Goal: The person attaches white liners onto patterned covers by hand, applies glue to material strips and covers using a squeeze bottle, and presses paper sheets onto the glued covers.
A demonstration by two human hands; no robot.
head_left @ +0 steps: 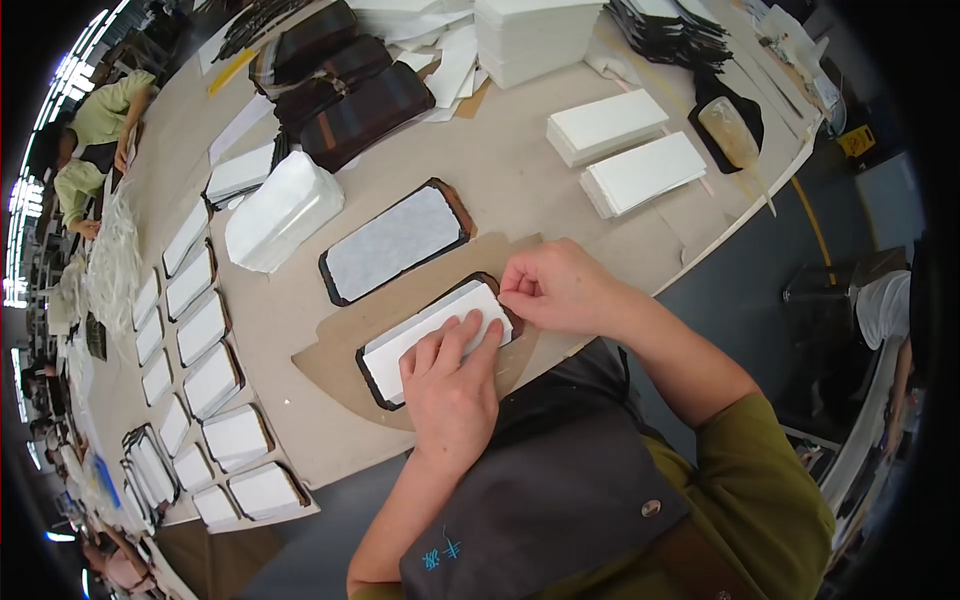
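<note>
A rectangular panel (415, 342) with a white face and dark folded edges lies on a brown sheet in front of me. My left hand (452, 385) rests flat on its white face, fingers stretched out and slightly apart. At the panel's right end, my right hand (550, 288) is closed in a pinch, fingertips against the dark edge. Whatever sits between those fingertips is hidden. Just beyond lies a second dark-edged panel (395, 245) with a pale grey face. The brown sheet (325, 357) shows around the nearer panel.
Rows of white-faced panels (205, 328) line the table's left side. A plastic-wrapped white block (285, 212) stands near them. White stacks (640, 170) sit at right, beside a dark piece with a pale block (728, 132). Dark striped bundles (365, 110) lie behind. Another person (100, 130) works at far left.
</note>
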